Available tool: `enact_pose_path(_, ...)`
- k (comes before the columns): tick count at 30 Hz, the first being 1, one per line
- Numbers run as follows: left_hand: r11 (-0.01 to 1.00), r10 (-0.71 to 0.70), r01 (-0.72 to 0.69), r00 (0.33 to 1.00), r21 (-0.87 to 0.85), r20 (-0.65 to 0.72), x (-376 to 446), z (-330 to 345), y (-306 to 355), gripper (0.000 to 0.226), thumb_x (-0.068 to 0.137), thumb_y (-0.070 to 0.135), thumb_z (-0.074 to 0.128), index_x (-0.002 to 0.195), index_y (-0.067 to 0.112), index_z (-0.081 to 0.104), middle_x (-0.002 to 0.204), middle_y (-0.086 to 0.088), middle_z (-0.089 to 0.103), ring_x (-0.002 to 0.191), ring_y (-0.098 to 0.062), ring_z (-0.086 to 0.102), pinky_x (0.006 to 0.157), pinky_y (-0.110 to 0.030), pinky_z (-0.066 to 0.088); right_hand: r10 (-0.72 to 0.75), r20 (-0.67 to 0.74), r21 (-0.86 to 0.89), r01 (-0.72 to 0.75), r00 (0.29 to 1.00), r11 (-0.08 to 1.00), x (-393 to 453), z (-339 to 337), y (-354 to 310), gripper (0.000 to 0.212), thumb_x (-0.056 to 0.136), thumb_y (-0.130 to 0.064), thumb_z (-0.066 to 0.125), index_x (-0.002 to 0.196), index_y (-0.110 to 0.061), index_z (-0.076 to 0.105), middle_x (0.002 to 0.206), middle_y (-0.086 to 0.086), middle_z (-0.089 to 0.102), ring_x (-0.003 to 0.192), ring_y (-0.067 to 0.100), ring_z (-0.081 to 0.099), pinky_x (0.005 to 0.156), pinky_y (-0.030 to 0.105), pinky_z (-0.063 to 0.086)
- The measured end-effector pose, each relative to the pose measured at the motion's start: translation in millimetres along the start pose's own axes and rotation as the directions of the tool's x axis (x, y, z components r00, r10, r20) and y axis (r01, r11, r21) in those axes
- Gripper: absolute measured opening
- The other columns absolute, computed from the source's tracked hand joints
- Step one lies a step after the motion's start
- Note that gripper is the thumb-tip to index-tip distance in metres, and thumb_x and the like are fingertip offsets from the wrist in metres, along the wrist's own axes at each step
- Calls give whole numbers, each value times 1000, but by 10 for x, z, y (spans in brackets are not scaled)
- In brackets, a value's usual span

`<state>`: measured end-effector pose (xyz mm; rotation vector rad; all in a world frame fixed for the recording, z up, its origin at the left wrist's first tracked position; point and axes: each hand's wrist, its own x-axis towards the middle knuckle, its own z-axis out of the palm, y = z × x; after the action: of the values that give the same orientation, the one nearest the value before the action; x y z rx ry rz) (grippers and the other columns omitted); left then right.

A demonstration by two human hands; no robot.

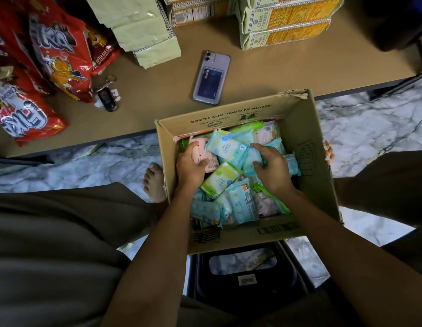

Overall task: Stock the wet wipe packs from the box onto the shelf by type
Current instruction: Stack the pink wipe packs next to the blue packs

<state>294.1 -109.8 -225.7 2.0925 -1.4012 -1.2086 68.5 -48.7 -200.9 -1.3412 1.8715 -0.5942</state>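
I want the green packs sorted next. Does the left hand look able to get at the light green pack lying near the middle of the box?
Probably yes. The light green pack lies on top of the pile, uncovered, right beside the left hand, which rests on a pink pack.

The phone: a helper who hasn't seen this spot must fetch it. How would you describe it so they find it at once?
On the brown shelf, just beyond the open cardboard box of wet wipe packs, lies the phone, face down. Its clear case with a dark blue card in the back distinguishes it from the smaller black key fob to its left.
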Motion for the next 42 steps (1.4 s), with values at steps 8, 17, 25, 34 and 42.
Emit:
enact_pose_path(8, 993, 119, -118, 991, 19, -64, -299, -147, 106, 59, 82, 5, 78, 136, 24, 62, 121, -10, 54, 109, -30, 58, 100, -41, 47, 48, -35, 55, -46, 998, 997, -44, -83, -89, 50, 92, -4, 66, 137, -24, 60, 127, 9, 58, 83, 32, 67, 81, 49, 58)
enact_pose_path(17, 968, 151, -153, 988, -199, -27, -536, -337, 313, 55, 87, 1, 71, 134, 27, 60, 126, -4, 49, 111, -17, 55, 99, -30, 48, 186, -111, 234, -156, 976, 960, -148, -288, -293, 40, 92, 0, 65, 130, -13, 65, 127, 6, 61, 108, 16, 58, 78, 12, 47)
enact_pose_path(25, 872, 104, -89, 995, -481, 4, -741, -514, 388, 55, 95, -9, 56, 138, 24, 52, 140, -4, 54, 121, -16, 56, 71, -11, 54, 388, 166, 515, -416, 906, 750, -361, -148, -430, 44, 95, 9, 59, 136, -5, 56, 135, 32, 50, 119, 44, 55, 101, 52, 48)
enact_pose_path(34, 784, 121, -45, 989, -619, 83, -822, -585, 405, 55, 94, -15, 52, 125, 30, 57, 139, -10, 58, 125, -24, 59, 89, -45, 59, 280, 222, 653, -355, 934, 669, -406, -171, -474, 42, 97, 12, 53, 139, 6, 49, 117, 25, 55, 94, 19, 69, 100, 41, 52)
enact_pose_path(42, 875, 54, 34, 984, -483, 168, -832, -437, 367, 54, 93, -12, 53, 124, 32, 59, 133, -5, 62, 119, -22, 61, 90, -48, 58, 384, -2, 493, -333, 923, 804, -369, -341, -22, 43, 95, 6, 60, 137, -4, 56, 123, 22, 57, 114, 36, 58, 94, 34, 53)
